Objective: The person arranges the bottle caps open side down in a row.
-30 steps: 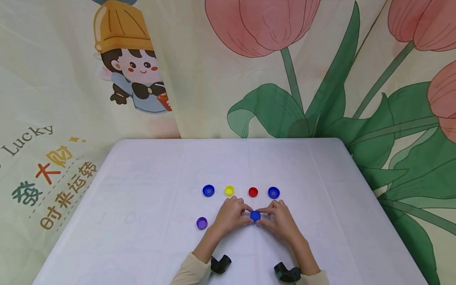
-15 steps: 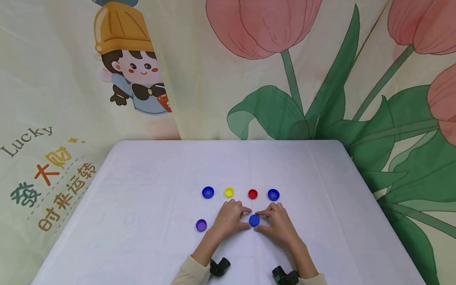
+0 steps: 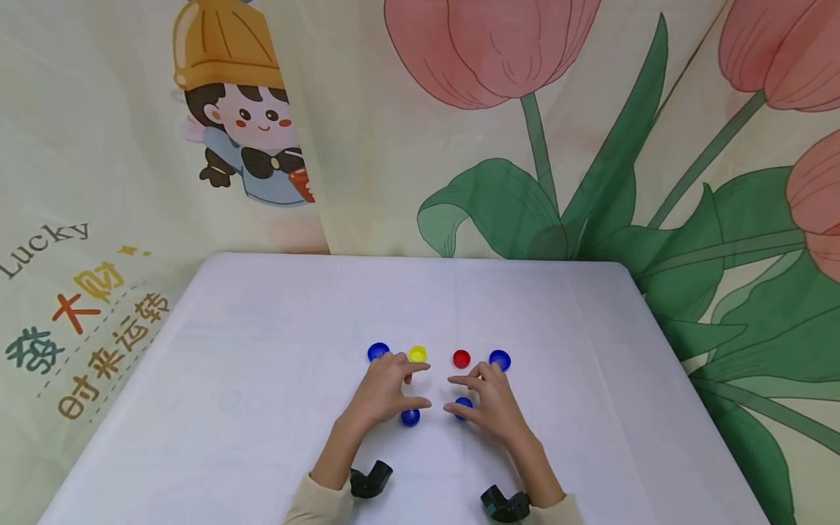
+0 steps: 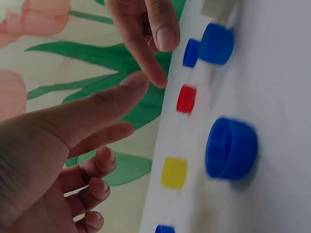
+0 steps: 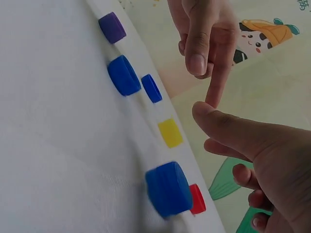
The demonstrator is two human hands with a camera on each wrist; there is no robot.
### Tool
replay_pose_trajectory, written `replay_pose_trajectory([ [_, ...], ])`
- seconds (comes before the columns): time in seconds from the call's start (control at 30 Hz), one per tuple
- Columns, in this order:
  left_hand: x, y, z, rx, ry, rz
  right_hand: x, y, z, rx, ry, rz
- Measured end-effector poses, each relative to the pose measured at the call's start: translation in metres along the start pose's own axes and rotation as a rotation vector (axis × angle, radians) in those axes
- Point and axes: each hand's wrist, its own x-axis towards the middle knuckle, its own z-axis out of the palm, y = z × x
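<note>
Both hands hover over the white table with nothing held. My left hand has thumb and forefinger stretched apart, above a blue bottle cap; in the left wrist view that blue cap lies apart from the fingers. Thumb and forefinger of my right hand are likewise spread, and the thumb partly covers a second blue cap. Behind the hands run a blue cap, a yellow cap, a red cap and another blue cap. A purple cap shows only in the right wrist view.
The white-covered table reaches back to a hanging printed cloth with tulips and a cartoon figure. Black wrist devices are worn on both forearms.
My hands have drawn apart from the blue cap between them. The left hand has moved left, uncovering another blue cap and covering the purple one in the head view.
</note>
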Motion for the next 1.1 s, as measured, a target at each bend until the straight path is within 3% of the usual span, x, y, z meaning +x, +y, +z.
replay_pose_trajectory([
  [0.2,-0.013,-0.017,-0.011,-0.007,0.005,-0.048,0.007,-0.017,0.013,0.007,0.025,-0.104],
  [0.33,-0.018,-0.025,-0.01,0.005,-0.012,-0.041,0.008,-0.022,0.022,0.005,0.008,-0.148],
  [0.53,-0.024,-0.029,-0.001,0.024,-0.054,-0.028,0.008,-0.026,0.032,-0.058,-0.069,-0.113],
  [0.73,-0.025,-0.029,0.007,0.028,-0.044,0.004,0.006,-0.029,0.038,-0.079,-0.12,-0.096],
  [1.1,-0.023,-0.025,0.01,0.002,0.013,0.043,0.003,-0.026,0.035,0.03,-0.043,-0.088],
])
